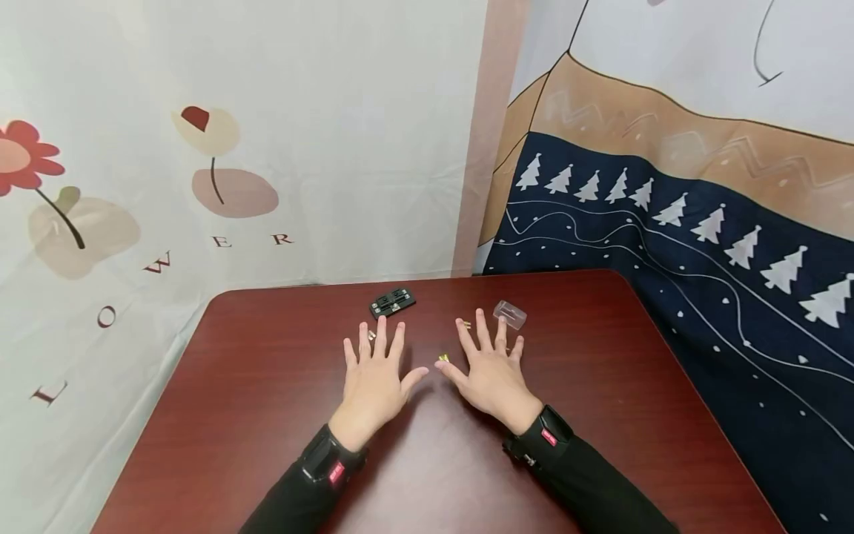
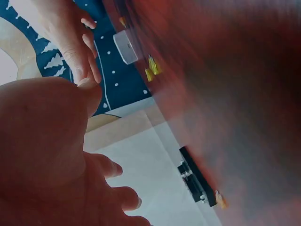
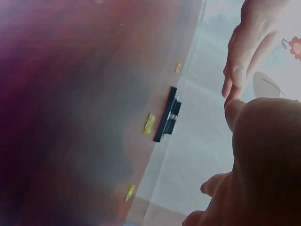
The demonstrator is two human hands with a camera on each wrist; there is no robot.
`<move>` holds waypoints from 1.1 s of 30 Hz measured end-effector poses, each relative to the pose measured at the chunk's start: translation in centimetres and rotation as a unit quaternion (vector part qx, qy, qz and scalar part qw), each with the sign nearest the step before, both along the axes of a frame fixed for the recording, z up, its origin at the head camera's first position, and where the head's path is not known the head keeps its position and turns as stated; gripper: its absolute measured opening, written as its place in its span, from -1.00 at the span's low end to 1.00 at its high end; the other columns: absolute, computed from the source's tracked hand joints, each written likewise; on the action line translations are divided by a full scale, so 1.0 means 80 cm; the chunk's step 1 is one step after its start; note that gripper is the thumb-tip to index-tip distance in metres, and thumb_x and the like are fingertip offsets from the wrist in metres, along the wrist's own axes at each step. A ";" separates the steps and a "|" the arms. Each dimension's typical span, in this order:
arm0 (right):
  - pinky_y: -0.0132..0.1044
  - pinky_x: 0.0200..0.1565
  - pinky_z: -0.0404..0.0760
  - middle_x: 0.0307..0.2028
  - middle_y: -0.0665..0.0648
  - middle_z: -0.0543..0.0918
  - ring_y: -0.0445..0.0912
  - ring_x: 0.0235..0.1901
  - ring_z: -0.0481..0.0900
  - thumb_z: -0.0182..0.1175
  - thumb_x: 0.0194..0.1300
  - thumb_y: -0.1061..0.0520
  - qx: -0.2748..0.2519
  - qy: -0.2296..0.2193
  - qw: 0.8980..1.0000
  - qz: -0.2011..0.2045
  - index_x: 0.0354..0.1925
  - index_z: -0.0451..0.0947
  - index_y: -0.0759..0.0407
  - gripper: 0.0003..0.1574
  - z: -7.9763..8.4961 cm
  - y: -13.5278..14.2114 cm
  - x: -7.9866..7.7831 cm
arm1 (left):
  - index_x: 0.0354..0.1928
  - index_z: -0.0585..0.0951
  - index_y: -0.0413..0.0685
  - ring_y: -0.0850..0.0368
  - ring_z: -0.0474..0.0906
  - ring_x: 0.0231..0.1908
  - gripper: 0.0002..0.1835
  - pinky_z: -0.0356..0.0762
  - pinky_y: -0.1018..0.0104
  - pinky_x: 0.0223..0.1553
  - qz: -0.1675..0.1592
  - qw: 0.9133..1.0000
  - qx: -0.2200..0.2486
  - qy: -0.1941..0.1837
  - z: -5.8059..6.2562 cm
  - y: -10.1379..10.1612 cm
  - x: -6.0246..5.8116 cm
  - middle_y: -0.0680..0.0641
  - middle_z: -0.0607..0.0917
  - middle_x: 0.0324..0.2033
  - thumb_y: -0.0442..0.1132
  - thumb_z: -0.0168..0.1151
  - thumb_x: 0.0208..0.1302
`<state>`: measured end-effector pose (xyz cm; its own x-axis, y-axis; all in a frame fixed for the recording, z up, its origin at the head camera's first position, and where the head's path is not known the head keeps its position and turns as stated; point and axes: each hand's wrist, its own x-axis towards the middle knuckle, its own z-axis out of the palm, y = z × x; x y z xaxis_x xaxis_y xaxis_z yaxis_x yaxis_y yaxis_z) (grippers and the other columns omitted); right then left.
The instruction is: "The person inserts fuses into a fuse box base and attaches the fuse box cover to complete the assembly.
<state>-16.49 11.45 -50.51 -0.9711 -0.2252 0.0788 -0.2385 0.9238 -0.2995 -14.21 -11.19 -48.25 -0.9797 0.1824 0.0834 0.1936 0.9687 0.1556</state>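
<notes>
The left hand [image 1: 373, 380] and right hand [image 1: 494, 377] spread wide, empty — yellow bit [image 1: 443, 357] just past right thumb — I guess nothing's done yet.

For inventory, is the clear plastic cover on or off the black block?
Off: the clear plastic cover lies apart from the black block.

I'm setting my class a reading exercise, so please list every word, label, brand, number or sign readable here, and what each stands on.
"L O W E R": spaced, dark reddish letters on the white cloth.
Left red tag, on the left wristband: too small to read.
Right red tag, on the right wristband: too small to read.
Black part: too small to tell if its light marks are lettering.
</notes>
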 end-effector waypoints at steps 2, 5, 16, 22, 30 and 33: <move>0.64 0.41 -0.14 0.73 0.24 -0.15 0.50 0.62 -0.28 -0.22 0.33 -0.74 0.005 -0.009 1.000 0.010 0.71 -0.03 -0.18 0.23 0.003 -0.007 -0.007 | 0.71 0.07 0.09 -0.47 -0.20 0.62 0.00 -0.18 -0.53 0.50 -0.001 1.000 -0.006 -0.010 0.002 -0.006 -0.009 -0.33 0.00 0.68 0.51 -0.14 0.43; 0.56 0.45 -0.04 0.71 0.28 -0.02 0.47 0.62 -0.16 -0.16 0.36 -0.70 0.006 -0.016 1.000 0.025 0.68 0.10 -0.10 0.20 0.012 -0.016 -0.026 | 0.69 0.14 0.04 -0.49 -0.10 0.61 -0.02 -0.17 -0.52 0.51 0.006 1.000 -0.011 -0.016 0.008 -0.015 -0.032 -0.35 0.05 0.67 0.50 -0.15 0.45; 0.09 0.07 0.71 0.11 0.19 0.80 0.08 0.04 0.76 0.22 0.49 -0.17 -0.044 -0.027 0.995 0.087 0.24 0.69 0.18 -0.41 0.030 -0.059 -0.112 | -0.05 0.77 -0.25 -0.30 0.74 -0.29 -0.57 0.62 -0.21 -0.17 0.057 0.997 0.026 0.050 0.010 -0.046 -0.107 -0.30 0.82 -0.27 0.04 0.35 0.39; 0.06 0.19 0.63 0.21 0.22 0.73 0.08 0.17 0.68 0.23 0.50 -0.08 -0.030 -0.070 0.988 0.131 0.38 0.56 0.20 -0.37 0.018 -0.080 -0.153 | 0.12 0.71 -0.24 -0.31 0.60 -0.05 -0.50 0.53 -0.20 0.00 0.080 0.996 0.036 -0.013 0.003 -0.050 -0.130 -0.29 0.74 -0.11 0.04 0.36 0.37; 0.04 0.32 0.50 0.38 0.32 0.49 0.21 0.32 0.45 0.19 0.51 0.00 -0.007 -0.084 0.989 0.119 0.55 0.33 0.18 -0.24 0.003 -0.104 -0.183 | 0.30 0.60 -0.24 -0.29 0.46 0.09 -0.37 0.49 -0.23 0.12 0.084 0.994 0.037 -0.065 -0.015 -0.060 -0.151 -0.32 0.61 0.06 0.07 0.35 0.39; 0.04 0.30 0.50 0.38 0.33 0.45 0.20 0.31 0.42 0.19 0.51 0.02 -0.010 -0.095 0.990 0.104 0.59 0.28 0.12 -0.21 0.002 -0.106 -0.187 | 0.27 0.63 -0.23 -0.28 0.42 0.08 -0.40 0.48 -0.20 0.09 0.085 0.994 0.035 -0.067 -0.019 -0.060 -0.154 -0.31 0.58 0.04 0.06 0.36 0.38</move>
